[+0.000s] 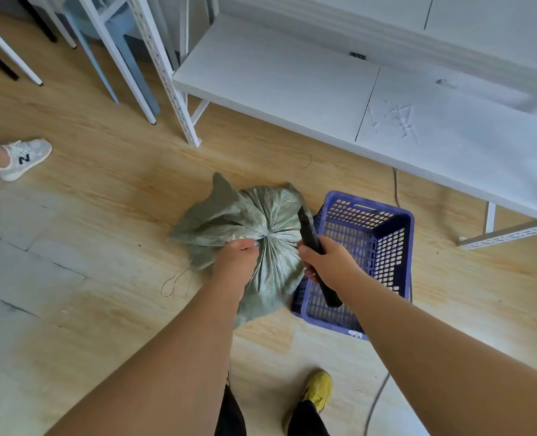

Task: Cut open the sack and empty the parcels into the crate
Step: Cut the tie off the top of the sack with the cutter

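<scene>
left hand [236,251] pinches the gathered neck of the sack [261,240] on the floor; right hand [324,261] grips the knife [312,239], blade pointing away, just right of the neck; crate [409,234] touches the sack's right side.

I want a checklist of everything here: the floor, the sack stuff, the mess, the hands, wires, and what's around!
Surface: light wooden floor, paler planks at left.
Job's things: green woven sack, neck still gathered shut, on the floor; blue perforated crate touching its right side, no parcels seen inside; black cutter pointing at the sack.
Clutter: loose threads on the floor by the sack.
Hands: left hand grips the sack's gathered neck; right hand grips the cutter.
Cables: grey cable on the floor at bottom; another behind the crate.
Surroundings: white metal shelf; chair legs; another person's sneaker.
</scene>
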`<act>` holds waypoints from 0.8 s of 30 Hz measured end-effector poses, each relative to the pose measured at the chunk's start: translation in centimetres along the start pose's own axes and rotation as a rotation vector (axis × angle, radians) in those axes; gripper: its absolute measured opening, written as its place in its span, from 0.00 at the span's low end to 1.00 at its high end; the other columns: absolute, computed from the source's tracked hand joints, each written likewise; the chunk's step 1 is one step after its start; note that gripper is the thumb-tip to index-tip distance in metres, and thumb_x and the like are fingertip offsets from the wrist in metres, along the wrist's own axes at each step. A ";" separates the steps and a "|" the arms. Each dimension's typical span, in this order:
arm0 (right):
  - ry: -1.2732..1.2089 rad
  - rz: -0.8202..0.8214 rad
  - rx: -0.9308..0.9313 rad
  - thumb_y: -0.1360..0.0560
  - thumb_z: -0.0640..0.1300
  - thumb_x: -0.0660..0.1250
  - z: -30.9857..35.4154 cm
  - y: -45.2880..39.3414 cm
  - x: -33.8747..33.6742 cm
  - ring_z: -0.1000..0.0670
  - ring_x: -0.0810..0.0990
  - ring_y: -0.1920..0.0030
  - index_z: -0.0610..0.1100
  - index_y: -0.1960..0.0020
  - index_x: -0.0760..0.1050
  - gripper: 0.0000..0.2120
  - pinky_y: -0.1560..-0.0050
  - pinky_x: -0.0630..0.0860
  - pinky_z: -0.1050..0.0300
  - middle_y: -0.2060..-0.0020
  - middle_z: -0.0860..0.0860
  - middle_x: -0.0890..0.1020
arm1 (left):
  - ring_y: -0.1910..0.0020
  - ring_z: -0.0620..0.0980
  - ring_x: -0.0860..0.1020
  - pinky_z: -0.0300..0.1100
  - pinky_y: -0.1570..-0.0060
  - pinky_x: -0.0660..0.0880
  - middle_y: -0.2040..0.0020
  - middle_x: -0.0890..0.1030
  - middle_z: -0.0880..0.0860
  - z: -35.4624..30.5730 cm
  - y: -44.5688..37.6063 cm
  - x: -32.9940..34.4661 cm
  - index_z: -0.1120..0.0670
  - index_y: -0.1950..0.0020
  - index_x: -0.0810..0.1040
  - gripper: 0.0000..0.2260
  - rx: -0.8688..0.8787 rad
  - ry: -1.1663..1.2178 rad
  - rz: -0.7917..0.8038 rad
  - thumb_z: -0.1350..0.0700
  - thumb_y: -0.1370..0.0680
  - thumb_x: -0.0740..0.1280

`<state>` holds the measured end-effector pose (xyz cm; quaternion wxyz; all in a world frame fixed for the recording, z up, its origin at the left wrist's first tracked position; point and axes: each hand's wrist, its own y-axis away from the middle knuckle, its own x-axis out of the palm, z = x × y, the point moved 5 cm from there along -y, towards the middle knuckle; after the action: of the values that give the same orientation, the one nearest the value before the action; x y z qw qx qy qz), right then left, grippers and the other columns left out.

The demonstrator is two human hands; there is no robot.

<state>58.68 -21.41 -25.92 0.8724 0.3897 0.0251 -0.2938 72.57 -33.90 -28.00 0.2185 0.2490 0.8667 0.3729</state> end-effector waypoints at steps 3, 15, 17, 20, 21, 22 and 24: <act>0.026 -0.027 -0.006 0.21 0.44 0.65 -2.0 -1.9 0.1 0.51 0.76 0.68 0.45 0.46 0.76 0.06 0.66 0.76 0.60 0.64 0.48 0.78 | 0.52 0.51 0.79 0.47 0.44 0.75 0.47 0.80 0.51 2.0 -2.0 2.2 0.51 0.37 0.77 0.14 0.013 -0.044 0.013 0.58 0.21 0.63; 0.217 -0.263 -0.029 0.27 0.48 0.69 -12.4 -17.1 6.8 0.48 0.78 0.62 0.49 0.47 0.76 0.09 0.62 0.76 0.53 0.61 0.51 0.80 | 0.46 0.46 0.76 0.40 0.47 0.69 0.40 0.79 0.46 9.8 -17.2 6.2 0.48 0.33 0.75 0.15 0.175 -0.181 -0.059 0.56 0.20 0.62; 0.206 -0.289 -0.063 0.27 0.48 0.68 -13.7 -20.0 8.1 0.48 0.78 0.63 0.50 0.48 0.78 0.09 0.60 0.78 0.51 0.62 0.52 0.81 | 0.42 0.47 0.76 0.42 0.42 0.71 0.37 0.78 0.47 11.6 -20.2 6.9 0.48 0.31 0.71 0.18 0.208 -0.168 -0.132 0.57 0.21 0.63; 0.140 -0.360 -0.101 0.27 0.46 0.67 -15.9 -23.9 9.4 0.48 0.77 0.65 0.49 0.47 0.79 0.09 0.61 0.78 0.51 0.63 0.51 0.81 | 0.36 0.49 0.74 0.49 0.36 0.71 0.33 0.74 0.51 15.0 -23.3 7.9 0.49 0.27 0.64 0.24 0.363 -0.139 -0.281 0.62 0.21 0.63; 0.119 -0.377 -0.118 0.27 0.45 0.67 -16.4 -25.1 9.7 0.48 0.76 0.66 0.48 0.48 0.78 0.08 0.63 0.77 0.52 0.63 0.51 0.80 | 0.34 0.49 0.72 0.49 0.35 0.71 0.32 0.72 0.51 15.9 -24.1 8.2 0.49 0.26 0.63 0.26 0.426 -0.129 -0.315 0.63 0.22 0.63; 0.117 -0.389 -0.140 0.27 0.45 0.67 -16.8 -26.4 9.9 0.49 0.75 0.67 0.47 0.50 0.77 0.06 0.65 0.74 0.54 0.63 0.50 0.79 | 0.32 0.48 0.70 0.48 0.34 0.70 0.31 0.70 0.51 16.6 -24.9 8.6 0.49 0.25 0.62 0.27 0.480 -0.120 -0.339 0.64 0.22 0.62; 0.148 -0.398 -0.195 0.27 0.45 0.69 -17.2 -29.0 10.3 0.49 0.75 0.65 0.46 0.53 0.74 0.06 0.67 0.71 0.57 0.60 0.48 0.79 | 0.31 0.45 0.67 0.42 0.33 0.67 0.30 0.68 0.50 17.4 -26.5 9.2 0.49 0.24 0.60 0.29 0.581 -0.116 -0.383 0.67 0.23 0.61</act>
<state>54.91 -29.73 -59.96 0.8266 0.3114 0.1935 -0.4270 68.10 -34.92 -60.74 0.2537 0.1544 0.9537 0.0482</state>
